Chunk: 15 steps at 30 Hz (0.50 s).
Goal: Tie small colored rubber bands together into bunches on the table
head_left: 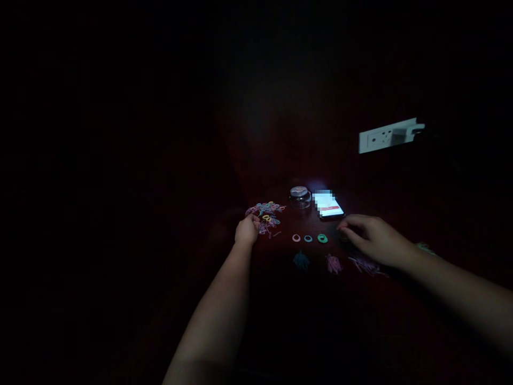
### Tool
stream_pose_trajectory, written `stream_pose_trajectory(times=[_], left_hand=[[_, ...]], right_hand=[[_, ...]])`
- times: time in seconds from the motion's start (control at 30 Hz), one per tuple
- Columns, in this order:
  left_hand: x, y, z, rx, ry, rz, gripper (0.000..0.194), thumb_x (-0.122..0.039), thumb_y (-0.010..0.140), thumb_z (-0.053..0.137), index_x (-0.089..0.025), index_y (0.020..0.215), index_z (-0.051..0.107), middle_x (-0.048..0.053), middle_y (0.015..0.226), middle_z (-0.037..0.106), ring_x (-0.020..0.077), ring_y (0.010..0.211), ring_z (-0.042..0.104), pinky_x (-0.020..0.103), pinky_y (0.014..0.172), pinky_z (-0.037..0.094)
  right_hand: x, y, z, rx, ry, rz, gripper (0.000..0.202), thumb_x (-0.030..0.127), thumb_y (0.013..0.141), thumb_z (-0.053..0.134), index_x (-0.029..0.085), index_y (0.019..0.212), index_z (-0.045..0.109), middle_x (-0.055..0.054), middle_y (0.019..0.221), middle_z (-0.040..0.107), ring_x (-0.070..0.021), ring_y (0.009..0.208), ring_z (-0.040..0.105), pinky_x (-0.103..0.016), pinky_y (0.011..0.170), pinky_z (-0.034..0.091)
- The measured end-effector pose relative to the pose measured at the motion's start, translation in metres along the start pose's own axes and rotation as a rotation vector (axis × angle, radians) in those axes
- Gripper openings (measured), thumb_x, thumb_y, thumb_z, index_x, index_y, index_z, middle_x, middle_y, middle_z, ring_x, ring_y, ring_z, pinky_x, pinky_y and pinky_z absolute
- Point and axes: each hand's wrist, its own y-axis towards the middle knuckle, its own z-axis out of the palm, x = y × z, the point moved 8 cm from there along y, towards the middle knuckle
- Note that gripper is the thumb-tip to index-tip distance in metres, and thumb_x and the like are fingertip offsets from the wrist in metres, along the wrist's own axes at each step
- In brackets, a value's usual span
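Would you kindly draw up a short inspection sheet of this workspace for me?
Surface: dark reddish table, dimly lit, edges lost in shadow.
Job's things: a mixed pile of coloured bands; a pink ring, blue ring and green ring in a row; nearer the person, a teal pile, pink pile and purple pile; a green pile beyond the right forearm.
Clutter: lidded jar and lit phone, behind the rings.
Hands: left hand has its fingers at the mixed pile; right hand is low, right of the green ring; whether either holds anything is unclear.
Cables: plug in the outlet; no cord made out.
Surroundings: mostly darkness.
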Motion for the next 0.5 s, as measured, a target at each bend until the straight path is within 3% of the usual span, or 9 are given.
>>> stream_pose_trajectory(times=[0.17,0.33,0.5], left_hand=[[-0.002,-0.002,-0.001,-0.015,-0.024,0.012,0.010,-0.023,0.084,0.058,-0.021,0.094,0.061,0.006,0.090,0.072,0.0178,0.076,0.066,0.026,0.071,0.047],[-0.010,-0.003,-0.012,-0.086,-0.039,0.042,0.011,-0.023,0.090,0.050,-0.020,0.097,0.058,0.009,0.098,0.071,0.0198,0.084,0.067,0.028,0.076,0.047],[-0.038,-0.014,-0.029,-0.148,-0.087,0.177,0.011,-0.024,0.091,0.051,-0.020,0.099,0.056,0.008,0.100,0.070,0.0193,0.089,0.066,0.030,0.081,0.048]], right_hand=[[0.001,-0.001,-0.001,-0.002,-0.007,-0.009,0.025,0.037,0.089,0.047,0.020,0.083,0.064,-0.004,0.081,0.068,-0.0187,0.073,0.062,-0.032,0.069,0.046],[0.001,-0.002,-0.004,-0.017,-0.014,-0.005,0.024,0.036,0.089,0.047,0.020,0.081,0.064,-0.004,0.079,0.068,-0.0190,0.072,0.062,-0.032,0.069,0.045],[0.000,-0.002,-0.002,-0.017,-0.011,-0.019,0.023,0.033,0.090,0.047,0.020,0.081,0.064,-0.004,0.080,0.067,-0.0186,0.072,0.061,-0.032,0.069,0.045]])
